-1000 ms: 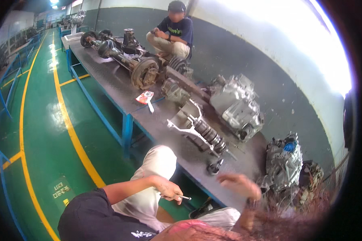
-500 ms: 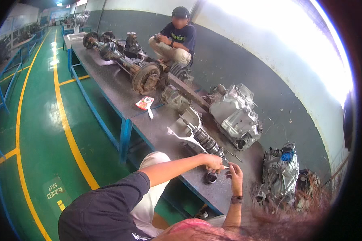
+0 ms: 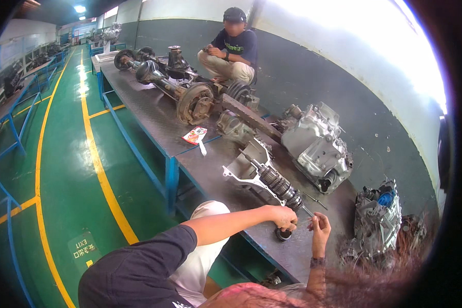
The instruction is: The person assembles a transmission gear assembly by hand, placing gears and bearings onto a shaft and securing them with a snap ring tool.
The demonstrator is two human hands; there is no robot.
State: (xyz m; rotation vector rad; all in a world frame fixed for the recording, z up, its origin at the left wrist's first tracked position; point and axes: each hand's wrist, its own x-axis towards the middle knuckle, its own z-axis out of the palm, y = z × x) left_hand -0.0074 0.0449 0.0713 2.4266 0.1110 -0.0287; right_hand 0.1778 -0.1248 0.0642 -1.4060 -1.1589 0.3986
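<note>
A gear shaft (image 3: 276,183) with a stack of dark toothed gears lies tilted in an open silver gearbox housing (image 3: 245,170). At its near end, my left hand (image 3: 284,218) is closed, back uppermost; what its fingers hold is hidden. Just below that hand, a dark round part (image 3: 282,234) sits on the bench. A thin bright metal rod (image 3: 307,211) extends from the near end of the gears. My right hand (image 3: 320,224), with a beaded bracelet at the wrist, pinches around the rod's tip.
Beyond the shaft stands a large silver gearbox (image 3: 317,146); another (image 3: 377,220) is at right. A slim rod (image 3: 315,200) lies nearby. A brake-drum axle (image 3: 194,102), steel beam (image 3: 251,117) and red-white packet (image 3: 194,135) lie farther along the bench (image 3: 138,110). Another person (image 3: 233,51) squats behind.
The view has shifted slightly, moving the scene right and down. My hands are a little farther apart, and a small pale piece seen between them earlier no longer shows.
</note>
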